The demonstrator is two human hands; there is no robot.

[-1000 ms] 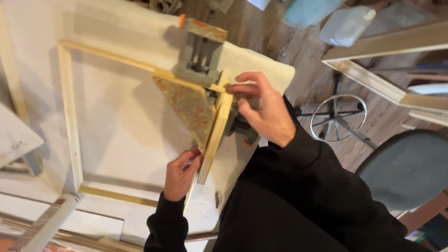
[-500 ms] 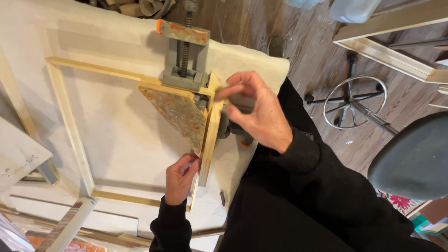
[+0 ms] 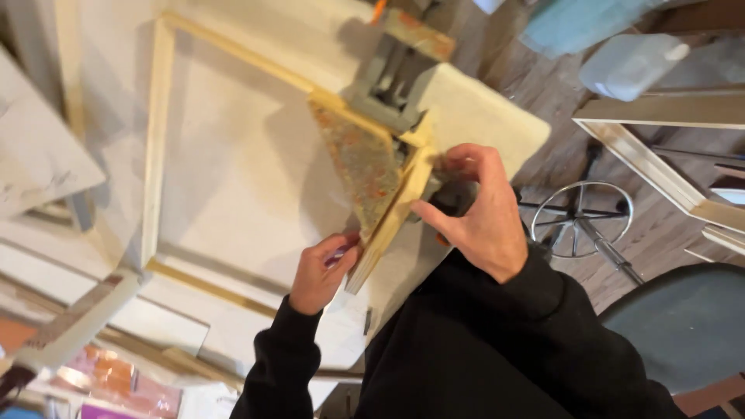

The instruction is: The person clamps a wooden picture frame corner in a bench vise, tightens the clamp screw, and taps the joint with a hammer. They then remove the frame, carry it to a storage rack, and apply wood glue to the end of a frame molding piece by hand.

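A pale wooden frame (image 3: 159, 147) lay flat on the white table (image 3: 256, 178), its far-right corner seated in a grey corner vise (image 3: 388, 85) with a paint-flecked triangular plate (image 3: 361, 167) just beyond the fingers of both hands.

The left hand (image 3: 318, 271) was curled at the near end of the short rail (image 3: 392, 221), fingertips pressed to its inner edge and a small purple thing pinched among them (too small to name). So that hand was clenched, partly on the rail and partly on that object.

Past the rail, the right hand (image 3: 477, 209) was wrapped over a dark knob or handle (image 3: 450, 200) at the vise's near side, thumb touching the rail's outer face and the other fingers closed round the handle. It was grasping, not released.

To do this step well, judging from the pose, the left fingers ought to have kept the rail pushed snug against the plate and flat on the table while the right turned slowly; any lift under the left fingertips would let the mitre open. Tightening should have stopped once the joint beyond the right thumb sat flush, since more force might shift the corner.

Right of the right wrist, well apart, stood a stool base (image 3: 582, 217) on the wood floor (image 3: 543, 101).
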